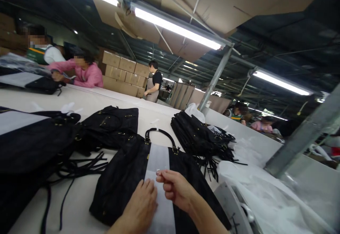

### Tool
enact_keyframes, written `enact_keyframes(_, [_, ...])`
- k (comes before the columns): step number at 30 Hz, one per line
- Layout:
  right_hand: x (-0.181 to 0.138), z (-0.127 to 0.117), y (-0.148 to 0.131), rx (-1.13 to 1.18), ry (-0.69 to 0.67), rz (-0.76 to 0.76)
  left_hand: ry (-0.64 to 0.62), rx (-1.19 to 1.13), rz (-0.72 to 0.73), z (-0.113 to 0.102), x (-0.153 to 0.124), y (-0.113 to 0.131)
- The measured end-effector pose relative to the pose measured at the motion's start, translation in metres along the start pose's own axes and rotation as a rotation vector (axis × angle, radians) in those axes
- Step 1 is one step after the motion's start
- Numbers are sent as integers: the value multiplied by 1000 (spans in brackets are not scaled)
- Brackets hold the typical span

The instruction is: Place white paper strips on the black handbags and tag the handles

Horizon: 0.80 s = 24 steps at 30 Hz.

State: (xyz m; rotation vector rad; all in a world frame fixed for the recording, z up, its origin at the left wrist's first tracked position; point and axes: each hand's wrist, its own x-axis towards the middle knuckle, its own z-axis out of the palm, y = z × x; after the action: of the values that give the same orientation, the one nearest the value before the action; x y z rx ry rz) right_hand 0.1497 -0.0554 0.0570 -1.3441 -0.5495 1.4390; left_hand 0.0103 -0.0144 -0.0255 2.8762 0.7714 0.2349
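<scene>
A black handbag (122,177) with a looped top handle lies flat before me on the white table. Down its middle runs a white paper strip (159,156). My left hand (142,200) rests over the strip's left edge and the bag, fingers stretched out and pressing down. Just to its right, my right hand (176,188) hovers over the strip with thumb and forefinger pinched together. A tiny pale bit shows at those fingertips, too small to name.
Black bags are piled at the left (34,149), at back left (114,120) and at back right (196,131). Clear plastic wrap (265,195) and a white box (228,198) stand at the right, near a metal post (300,138). Several co-workers are further off.
</scene>
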Motion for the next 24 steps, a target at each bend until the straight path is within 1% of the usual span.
enact_keyframes(2, [41, 9, 4, -49, 84, 34, -14, -6, -17, -1, 3, 1])
enact_keyframes(3, [57, 10, 7, -77, 116, 46, -33, -7, -35, -2, 5, 1])
enact_keyframes(6, [84, 6, 17, -130, 158, 61, -94, -21, -83, 4, 11, -1])
enact_keyframes(10, [94, -5, 26, -153, 150, 33, -36, -86, -85, 16, 16, -8])
enact_keyframes(11, [94, -7, 28, -160, 143, 15, -50, -107, -90, 16, 16, -10])
enact_keyframes(14, [96, -10, 31, -202, 116, -25, -162, -158, -114, 10, 17, -12])
enact_keyframes(15, [96, -10, 32, -223, 110, -29, -172, -161, -114, 8, 17, -12])
enact_keyframes(19, [101, -9, 32, -356, 113, -92, -68, -129, -64, 10, 18, -14])
enact_keyframes(21, [107, -11, 33, -459, 128, -167, -57, -125, -49, 13, 18, -15])
enact_keyframes(24, [118, -14, 35, -685, 192, -360, -94, -142, -53, 13, 19, -16])
